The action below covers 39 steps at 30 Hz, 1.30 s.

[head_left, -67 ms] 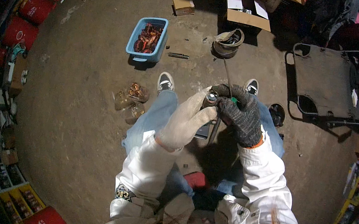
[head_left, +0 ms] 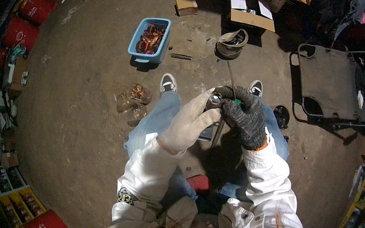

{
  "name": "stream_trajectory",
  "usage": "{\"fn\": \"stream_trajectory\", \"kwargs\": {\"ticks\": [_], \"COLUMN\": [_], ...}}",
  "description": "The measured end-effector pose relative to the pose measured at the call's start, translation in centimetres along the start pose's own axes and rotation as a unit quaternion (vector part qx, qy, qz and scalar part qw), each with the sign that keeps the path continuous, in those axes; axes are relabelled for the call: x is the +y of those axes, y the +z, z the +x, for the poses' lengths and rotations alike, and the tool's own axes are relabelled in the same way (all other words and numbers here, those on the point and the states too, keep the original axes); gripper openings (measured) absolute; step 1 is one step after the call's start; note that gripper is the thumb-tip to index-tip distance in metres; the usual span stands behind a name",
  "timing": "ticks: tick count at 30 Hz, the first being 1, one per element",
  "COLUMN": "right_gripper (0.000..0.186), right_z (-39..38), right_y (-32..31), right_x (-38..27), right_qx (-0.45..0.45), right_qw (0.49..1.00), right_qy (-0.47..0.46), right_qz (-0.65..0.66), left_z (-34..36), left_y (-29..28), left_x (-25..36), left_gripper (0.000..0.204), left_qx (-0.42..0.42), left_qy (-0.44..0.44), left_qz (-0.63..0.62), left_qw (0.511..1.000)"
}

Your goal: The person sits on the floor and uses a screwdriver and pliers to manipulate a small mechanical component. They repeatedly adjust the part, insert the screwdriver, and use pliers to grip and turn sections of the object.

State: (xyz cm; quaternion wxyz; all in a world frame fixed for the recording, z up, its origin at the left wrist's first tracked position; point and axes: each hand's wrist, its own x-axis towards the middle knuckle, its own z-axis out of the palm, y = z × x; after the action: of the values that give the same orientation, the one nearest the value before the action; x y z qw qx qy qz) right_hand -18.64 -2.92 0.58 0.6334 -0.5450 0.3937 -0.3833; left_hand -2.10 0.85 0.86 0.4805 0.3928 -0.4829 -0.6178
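Observation:
My left hand (head_left: 189, 119), in a cream knit glove, grips a cylindrical metal part (head_left: 215, 99) with a shiny round end. My right hand (head_left: 245, 119), in a dark grey knit glove, holds a screwdriver with a green handle (head_left: 238, 102) and a long thin shaft pointing forward, while its fingers touch the metal part. Below both hands a dark rod (head_left: 218, 134) hangs downward, its upper end hidden. A flat dark object (head_left: 206, 134) lies beneath, between my legs.
A blue tub of coppery parts (head_left: 132, 44), a round pot (head_left: 229, 51), a short bar (head_left: 181, 57) and cartons (head_left: 252, 18) are ahead. Bags of small parts (head_left: 136, 103) lie left. A folding cot (head_left: 323, 81) stands right; red drums (head_left: 21, 32) and racks line the sides.

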Motion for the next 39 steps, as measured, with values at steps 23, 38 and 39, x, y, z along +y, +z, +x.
{"fn": "stream_trajectory", "kwargs": {"ticks": [23,38,39], "right_gripper": [0.041,0.051,0.055], "right_z": [2.3,-5.4,-5.5], "right_y": [-1.1,3.7,3.5], "right_x": [4.3,37.1,37.5], "right_qx": [0.139,0.137,0.171], "right_qw": [0.988,0.873,0.88], "right_qy": [-0.023,0.311,0.296], "right_qz": [-0.064,-0.35,-0.33], "left_z": [-0.3,-2.4,-2.6], "left_y": [-0.2,-7.5,-7.3], "left_x": [0.6,-1.5,-1.5], "left_gripper": [0.038,0.039,0.038], "left_qx": [0.139,0.285,0.289], "left_qy": [0.107,0.059,0.054], "left_qz": [0.351,-0.124,-0.145], "left_qw": [0.92,0.949,0.945]}}
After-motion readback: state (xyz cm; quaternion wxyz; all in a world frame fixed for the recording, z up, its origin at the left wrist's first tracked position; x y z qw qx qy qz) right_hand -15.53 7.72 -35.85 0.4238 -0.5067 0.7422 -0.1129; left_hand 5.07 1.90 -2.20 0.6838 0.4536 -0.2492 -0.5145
